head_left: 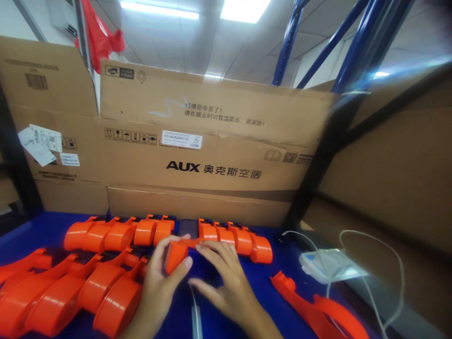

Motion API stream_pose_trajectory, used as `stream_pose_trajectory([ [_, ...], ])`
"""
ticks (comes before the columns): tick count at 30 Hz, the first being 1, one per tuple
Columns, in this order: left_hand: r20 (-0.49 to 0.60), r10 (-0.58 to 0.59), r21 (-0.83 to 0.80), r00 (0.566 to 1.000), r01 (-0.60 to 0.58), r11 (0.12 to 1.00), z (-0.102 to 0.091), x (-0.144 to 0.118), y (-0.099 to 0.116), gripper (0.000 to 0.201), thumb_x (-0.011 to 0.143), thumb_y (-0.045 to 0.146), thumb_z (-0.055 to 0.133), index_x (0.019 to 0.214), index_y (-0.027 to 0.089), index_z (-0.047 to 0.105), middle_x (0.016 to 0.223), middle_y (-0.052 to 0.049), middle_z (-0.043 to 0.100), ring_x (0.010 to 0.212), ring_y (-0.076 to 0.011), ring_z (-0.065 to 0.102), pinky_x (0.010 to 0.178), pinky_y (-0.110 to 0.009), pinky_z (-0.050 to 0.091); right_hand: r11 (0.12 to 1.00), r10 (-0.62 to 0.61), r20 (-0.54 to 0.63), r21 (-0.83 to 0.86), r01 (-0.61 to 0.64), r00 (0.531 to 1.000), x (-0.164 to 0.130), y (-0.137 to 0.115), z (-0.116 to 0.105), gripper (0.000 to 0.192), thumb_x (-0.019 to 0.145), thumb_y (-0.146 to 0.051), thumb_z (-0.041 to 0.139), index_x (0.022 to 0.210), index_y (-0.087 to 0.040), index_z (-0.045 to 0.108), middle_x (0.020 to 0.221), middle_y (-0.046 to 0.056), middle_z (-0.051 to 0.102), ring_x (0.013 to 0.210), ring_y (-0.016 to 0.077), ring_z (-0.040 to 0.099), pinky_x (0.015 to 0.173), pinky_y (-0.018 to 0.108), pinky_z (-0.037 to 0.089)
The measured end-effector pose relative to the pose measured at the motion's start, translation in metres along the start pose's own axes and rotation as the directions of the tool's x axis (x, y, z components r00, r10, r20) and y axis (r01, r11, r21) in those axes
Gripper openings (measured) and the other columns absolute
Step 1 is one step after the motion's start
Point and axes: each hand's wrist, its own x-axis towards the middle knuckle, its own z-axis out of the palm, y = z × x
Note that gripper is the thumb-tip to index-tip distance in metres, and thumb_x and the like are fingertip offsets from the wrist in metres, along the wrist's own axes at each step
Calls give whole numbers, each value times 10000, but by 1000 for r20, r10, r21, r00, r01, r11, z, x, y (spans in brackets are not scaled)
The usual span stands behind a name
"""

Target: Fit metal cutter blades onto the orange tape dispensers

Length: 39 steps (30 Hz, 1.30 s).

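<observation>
Both hands are bare: the left hand (158,282) and the right hand (226,278) show no gloves, rings or watch, and the forearms below them carry no sleeves.

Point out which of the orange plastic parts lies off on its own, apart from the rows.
The long orange part at lower right, beyond the right hand. It lies alone on the blue table; the others sit packed in rows at left.

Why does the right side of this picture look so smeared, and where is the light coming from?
In the head view, the blue rack posts and the cardboard on the right are streaked with motion blur, while the AUX carton reads fairly sharp. Ceiling light panels are blown out to white. The orange plastic parts show soft glare, and both hands look slightly soft.
</observation>
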Motion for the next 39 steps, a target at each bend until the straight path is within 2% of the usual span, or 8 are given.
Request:
stream_pose_trajectory([
  [10, -57, 52, 42, 997, -50, 998, -8, 5, -18, 397, 764, 254, 813, 1103, 278, 607, 1263, -62, 723, 1240, -295, 625, 1076, -421, 447, 996, -63, -4, -61, 63, 998, 1, 1, 1, 608, 828, -393, 794, 1382, -309, 558, 1301, 107, 640, 1206, 303, 602, 1007, 469, 494],
  [18, -55, 78, 94, 995, -72, 993, -13, 11, -28, 430, 778, 273, 785, 1155, 274, 580, 1249, -55, 737, 1211, -275, 654, 990, -387, 525, 984, -144, -16, -103, 142, 989, 0, 2, 3, 619, 835, -351, 795, 1399, -281, 549, 1296, 110, 633, 1188, 279, 603, 991, 450, 499],
  [24, -16, 44, 28, 999, -44, 999, -13, 8, -29, 459, 803, 283, 778, 1219, 265, 586, 1286, -63, 721, 1245, -275, 631, 1077, -391, 468, 989, -120, -11, -94, 118, 993, 0, 2, 1, 613, 828, -375, 794, 1390, -274, 571, 1268, 113, 657, 1150, 286, 622, 974, 446, 511],
  [27, 43, 21, -77, 999, -18, 997, -12, 5, -29, 556, 829, 309, 753, 1346, 263, 552, 1379, -88, 664, 1303, -288, 584, 1100, -384, 453, 999, -40, -56, -17, 40, 998, -2, 1, 0, 639, 810, -388, 804, 1390, -258, 571, 1277, 115, 669, 1149, 297, 631, 996, 448, 504],
  [30, 151, 77, -111, 985, -60, 992, -12, 3, -29, 617, 860, 325, 714, 1438, 270, 507, 1493, -97, 565, 1375, -306, 507, 1103, -376, 457, 979, 148, -125, 159, -128, 981, -2, 0, 0, 529, 865, -386, 736, 1355, -247, 593, 1280, 110, 685, 1146, 293, 649, 1010, 435, 499],
  [35, 334, 152, 58, 930, -181, 982, -12, -4, -27, 807, 812, 316, 766, 1528, 311, 392, 1554, -90, 491, 1414, -341, 449, 1152, -453, 403, 800, 491, -202, 489, -347, 847, 4, 3, 5, 357, 976, -473, 532, 1187, -218, 667, 1199, 104, 719, 1127, 276, 654, 979, 382, 509],
  [37, 387, 139, 115, 911, -197, 974, -9, -8, -24, 869, 800, 311, 780, 1550, 320, 342, 1582, -79, 451, 1454, -344, 382, 1184, -486, 349, 740, 566, -204, 552, -383, 799, 7, 4, 7, 372, 976, -520, 504, 1065, -207, 685, 1067, 88, 729, 1026, 262, 659, 915, 355, 521],
  [39, 424, 143, 163, 895, -230, 959, -6, -10, -20, 872, 796, 307, 786, 1548, 327, 345, 1599, -67, 424, 1468, -347, 352, 1193, -505, 325, 700, 598, -173, 589, -404, 783, 8, 4, 9, 394, 972, -550, 492, 907, -200, 660, 875, 49, 686, 842, 223, 629, 795, 318, 522],
])
